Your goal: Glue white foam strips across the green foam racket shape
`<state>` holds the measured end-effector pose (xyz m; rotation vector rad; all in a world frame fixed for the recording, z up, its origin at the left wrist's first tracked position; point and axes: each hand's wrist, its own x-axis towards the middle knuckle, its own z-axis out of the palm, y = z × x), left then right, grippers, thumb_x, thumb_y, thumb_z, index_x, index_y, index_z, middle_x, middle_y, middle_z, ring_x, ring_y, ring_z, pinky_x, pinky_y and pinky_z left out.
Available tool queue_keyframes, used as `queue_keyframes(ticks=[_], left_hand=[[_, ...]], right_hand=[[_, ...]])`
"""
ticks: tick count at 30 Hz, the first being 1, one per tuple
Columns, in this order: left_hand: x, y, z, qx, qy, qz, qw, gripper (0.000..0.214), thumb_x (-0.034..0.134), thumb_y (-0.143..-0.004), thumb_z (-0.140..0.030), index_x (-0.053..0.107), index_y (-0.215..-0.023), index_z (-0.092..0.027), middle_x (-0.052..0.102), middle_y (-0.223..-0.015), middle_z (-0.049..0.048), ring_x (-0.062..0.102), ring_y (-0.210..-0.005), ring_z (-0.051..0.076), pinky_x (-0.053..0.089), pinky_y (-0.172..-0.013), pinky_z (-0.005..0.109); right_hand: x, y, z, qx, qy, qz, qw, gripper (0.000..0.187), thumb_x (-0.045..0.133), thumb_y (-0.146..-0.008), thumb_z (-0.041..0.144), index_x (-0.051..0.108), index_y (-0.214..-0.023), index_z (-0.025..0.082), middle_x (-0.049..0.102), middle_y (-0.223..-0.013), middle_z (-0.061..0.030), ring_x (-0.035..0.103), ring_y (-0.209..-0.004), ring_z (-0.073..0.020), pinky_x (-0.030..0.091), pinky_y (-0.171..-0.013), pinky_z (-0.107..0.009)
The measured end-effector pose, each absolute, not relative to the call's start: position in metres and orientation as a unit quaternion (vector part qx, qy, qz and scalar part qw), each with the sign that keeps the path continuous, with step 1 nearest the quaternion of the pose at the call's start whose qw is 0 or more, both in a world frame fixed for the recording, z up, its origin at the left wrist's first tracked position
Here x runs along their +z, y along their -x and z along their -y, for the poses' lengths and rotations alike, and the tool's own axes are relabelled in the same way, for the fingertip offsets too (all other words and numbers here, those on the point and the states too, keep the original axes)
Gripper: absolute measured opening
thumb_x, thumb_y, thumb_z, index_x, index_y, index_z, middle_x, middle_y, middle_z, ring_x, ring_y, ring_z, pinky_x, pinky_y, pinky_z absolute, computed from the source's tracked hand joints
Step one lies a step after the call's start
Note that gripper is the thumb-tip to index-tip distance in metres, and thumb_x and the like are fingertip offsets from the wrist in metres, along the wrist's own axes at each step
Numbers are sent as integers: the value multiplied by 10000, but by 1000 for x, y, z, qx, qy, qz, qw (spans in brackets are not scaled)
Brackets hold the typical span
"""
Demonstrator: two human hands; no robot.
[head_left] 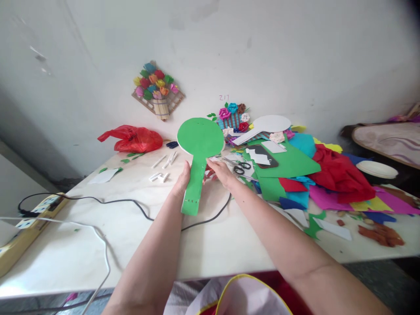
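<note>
A green paddle-shaped cutout (201, 139) with a round head and a straight handle is held up over the table, its white backing showing along the edges. My left hand (182, 180) grips the handle's left edge, thumb along the side. On the handle's right edge, just below the round head, my right hand (220, 172) is closed with its thumb in front. The fingers behind the cutout are mostly hidden. Something red shows behind the handle beside my right hand. Black-handled scissors (242, 168) lie to the right of that hand.
Short white sticks (159, 176) and a red plastic bag (134, 139) lie left. A white paddle-shaped piece (271, 124), green sheet (295, 162), phone (262, 156) and red crumpled material (341, 175) crowd the right. A black cable (114, 201) crosses the table from a power strip (39, 214).
</note>
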<state>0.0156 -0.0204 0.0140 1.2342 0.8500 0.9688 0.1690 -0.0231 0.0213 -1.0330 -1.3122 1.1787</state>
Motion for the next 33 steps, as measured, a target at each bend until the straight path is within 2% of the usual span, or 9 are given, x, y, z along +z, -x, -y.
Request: queue_keyframes(ticks=[4, 7, 13, 18, 20, 24, 29, 33], left_hand=[[10, -15, 20, 403, -553, -360, 635, 732, 179, -774, -669, 605, -1005, -120, 609, -555, 71, 544, -441, 154, 389, -392, 237], [9, -17, 21, 392, -553, -356, 643, 711, 202, -774, -665, 617, -984, -127, 604, -541, 68, 541, -437, 152, 401, -405, 239], [9, -20, 23, 404, -530, -362, 651, 725, 229, -770, -668, 612, -1015, -104, 615, -566, 77, 542, -443, 160, 395, -401, 251], [13, -21, 28, 432, -537, -271, 672, 704, 307, -753, -667, 577, -1074, -100, 651, -680, 97, 598, -575, 170, 420, -473, 233], [16, -20, 31, 417, -545, -260, 680, 648, 397, -747, -628, 567, -1077, -96, 659, -721, 111, 610, -614, 180, 441, -515, 244], [18, -14, 36, 367, -574, -319, 659, 443, 629, -697, -397, 571, -1009, -88, 664, -701, 112, 619, -590, 188, 478, -573, 286], [16, -10, 36, 356, -589, -329, 647, 369, 646, -683, -365, 565, -920, -94, 658, -667, 111, 612, -533, 184, 474, -517, 276], [18, -11, 39, 329, -599, -328, 652, 340, 646, -682, -356, 565, -900, -107, 650, -635, 94, 600, -497, 175, 454, -486, 257]], right_hand=[[20, -170, 21, 519, 415, 531, 525, 325, 657, -601, 454, 551, -575, 148, 565, -520, 3, 511, -442, -79, 354, -366, -162], [16, -169, 18, 519, 413, 520, 538, 294, 686, -564, 378, 515, -501, 147, 523, -445, 24, 479, -404, -68, 366, -384, -171], [12, -163, 15, 509, 388, 512, 573, 284, 670, -583, 358, 500, -483, 154, 499, -429, 37, 460, -386, -69, 387, -398, -195], [15, -161, 18, 517, 384, 488, 589, 331, 652, -607, 427, 464, -503, 175, 472, -409, 41, 423, -338, -76, 361, -361, -217], [14, -162, 17, 490, 397, 468, 619, 326, 654, -605, 418, 464, -506, 173, 460, -417, 49, 409, -358, -58, 353, -375, -198], [11, -166, 13, 466, 397, 453, 647, 316, 651, -600, 427, 482, -535, 168, 458, -445, 59, 414, -408, -47, 355, -406, -175], [14, -169, 16, 497, 389, 450, 632, 363, 614, -618, 508, 507, -580, 163, 523, -498, 28, 486, -448, -72, 366, -397, -179], [19, -173, 18, 521, 394, 425, 626, 374, 643, -587, 506, 483, -561, 169, 500, -445, 33, 440, -380, -68, 241, -308, -177]])
